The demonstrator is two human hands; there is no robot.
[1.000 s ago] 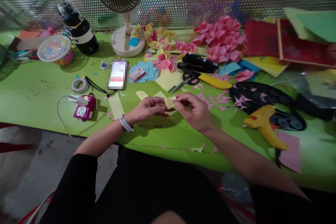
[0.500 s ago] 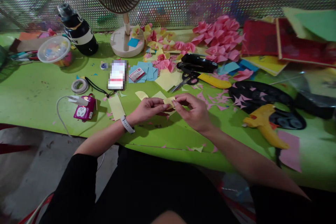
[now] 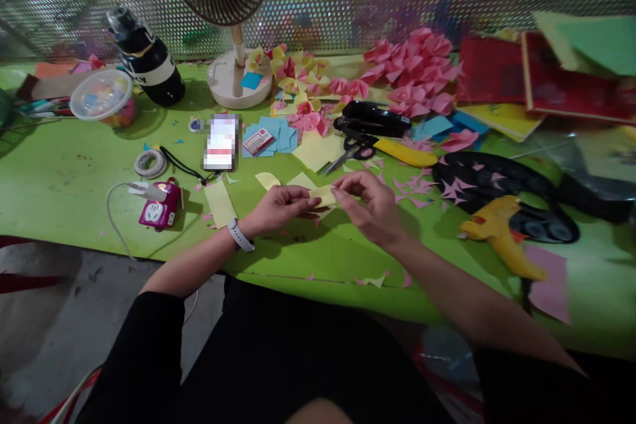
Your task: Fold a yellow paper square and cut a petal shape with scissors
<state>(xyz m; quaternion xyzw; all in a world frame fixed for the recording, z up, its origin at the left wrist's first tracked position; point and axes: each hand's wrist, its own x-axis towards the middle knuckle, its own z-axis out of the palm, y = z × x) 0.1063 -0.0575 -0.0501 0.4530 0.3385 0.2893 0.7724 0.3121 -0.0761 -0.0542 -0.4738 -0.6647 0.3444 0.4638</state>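
A small piece of yellow paper (image 3: pixel 324 196) is stretched between my two hands, just above the table. My left hand (image 3: pixel 281 207) pinches its left end between thumb and fingers. At the right end, the thumb and fingertips of my right hand (image 3: pixel 370 205) grip the paper's edge. Behind the hands lie more yellow sheets (image 3: pixel 316 151) and a curved yellow piece (image 3: pixel 267 180). Scissors (image 3: pixel 342 158) with dark handles rest just beyond, beside a yellow-handled tool (image 3: pixel 405 152). A yellow strip (image 3: pixel 220 204) lies left of my left hand.
Pink paper flowers (image 3: pixel 412 69) pile up at the back. A yellow glue gun (image 3: pixel 501 232) lies at right by a black tray (image 3: pixel 497 185). On the left are a phone (image 3: pixel 221 140), a tape roll (image 3: pixel 150 163), a purple power adapter (image 3: pixel 161 205), a bottle (image 3: pixel 154 66) and a fan (image 3: pixel 240 83).
My right hand has shifted slightly right along the yellow paper, and more of the paper shows between the hands. My left hand stays in nearly the same place.
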